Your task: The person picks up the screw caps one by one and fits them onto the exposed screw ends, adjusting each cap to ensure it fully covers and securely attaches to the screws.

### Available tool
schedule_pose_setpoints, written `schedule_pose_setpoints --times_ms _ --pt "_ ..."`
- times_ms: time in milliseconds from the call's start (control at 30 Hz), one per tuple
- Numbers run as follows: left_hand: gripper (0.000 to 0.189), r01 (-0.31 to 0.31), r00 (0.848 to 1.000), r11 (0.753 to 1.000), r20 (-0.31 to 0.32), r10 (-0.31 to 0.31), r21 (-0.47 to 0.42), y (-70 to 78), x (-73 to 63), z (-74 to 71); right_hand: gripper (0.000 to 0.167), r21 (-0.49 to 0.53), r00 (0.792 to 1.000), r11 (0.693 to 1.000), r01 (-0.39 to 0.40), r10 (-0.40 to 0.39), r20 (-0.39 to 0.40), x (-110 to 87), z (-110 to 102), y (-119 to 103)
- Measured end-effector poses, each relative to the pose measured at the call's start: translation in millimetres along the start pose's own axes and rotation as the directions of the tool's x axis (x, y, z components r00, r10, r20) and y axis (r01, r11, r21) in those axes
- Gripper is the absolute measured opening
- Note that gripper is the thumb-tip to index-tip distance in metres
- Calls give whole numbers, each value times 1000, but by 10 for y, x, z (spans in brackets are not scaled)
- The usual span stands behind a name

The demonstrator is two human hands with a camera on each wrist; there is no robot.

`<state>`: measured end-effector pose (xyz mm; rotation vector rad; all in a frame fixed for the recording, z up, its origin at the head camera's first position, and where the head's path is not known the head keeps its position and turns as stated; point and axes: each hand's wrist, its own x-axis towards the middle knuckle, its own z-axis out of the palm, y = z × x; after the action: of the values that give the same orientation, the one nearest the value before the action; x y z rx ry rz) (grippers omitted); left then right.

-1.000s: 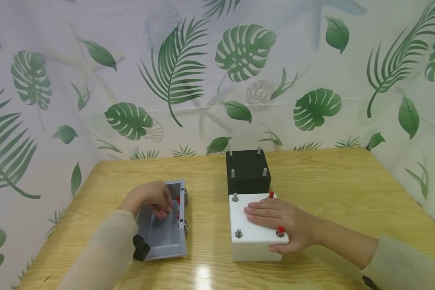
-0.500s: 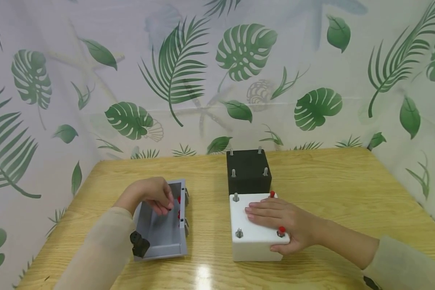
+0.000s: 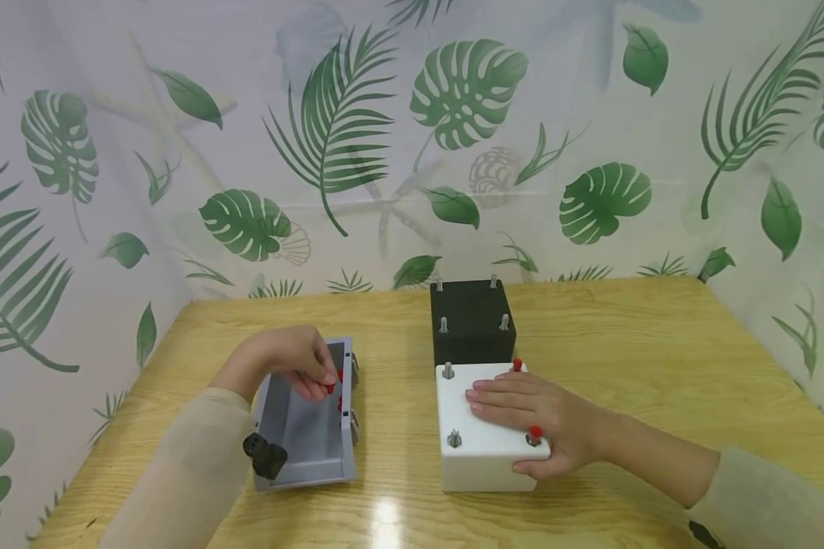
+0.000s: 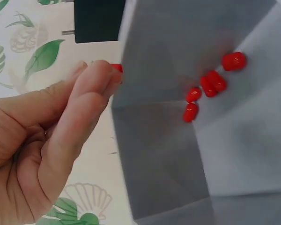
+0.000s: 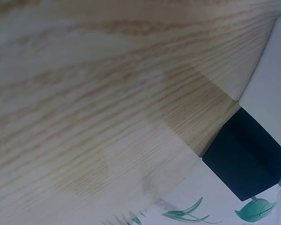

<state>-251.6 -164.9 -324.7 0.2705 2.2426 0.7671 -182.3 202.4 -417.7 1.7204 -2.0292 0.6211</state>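
Note:
My left hand (image 3: 300,362) is over the grey bin (image 3: 350,457), pinching a small red cap (image 3: 330,389) between thumb and fingertips. In the left wrist view only an edge of that cap shows past the fingertips, and several more red caps (image 4: 215,82) lie inside the bin. My right hand (image 3: 535,412) rests flat on a white block (image 3: 449,404), fingers straight across its top and thumb at its front side. Metal bolts stand at the white block's corners. The two right-hand bolts wear red caps (image 3: 535,433); the two on the left (image 3: 455,438) are bare.
Behind the white block stands a black block (image 3: 470,313) with bare metal bolts on top. The wooden table (image 3: 398,335) ends at a leaf-patterned cloth (image 3: 357,152). A small black device (image 3: 266,456) is on the left sleeve, overlapping the bin's near corner.
My left hand has risen slightly out of the bin and moved a little right, and a red cap now shows at its fingertips. The right hand stays on the white block.

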Motion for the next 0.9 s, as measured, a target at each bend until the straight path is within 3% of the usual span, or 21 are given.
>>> schedule_pose_setpoints --times_ms 167,500,900 --pt "8 -15 1000 999 -1 15 -30 42 -32 -24 63 -14 1000 1000 27 -27 -14 8 17 8" --pt "14 -99 992 967 56 115 -236 88 -15 -26 64 -13 998 999 42 -42 -36 5 29 26" --pt "30 -182 983 856 -53 178 -483 169 29 142 63 -15 997 999 51 -51 -52 0 42 32"
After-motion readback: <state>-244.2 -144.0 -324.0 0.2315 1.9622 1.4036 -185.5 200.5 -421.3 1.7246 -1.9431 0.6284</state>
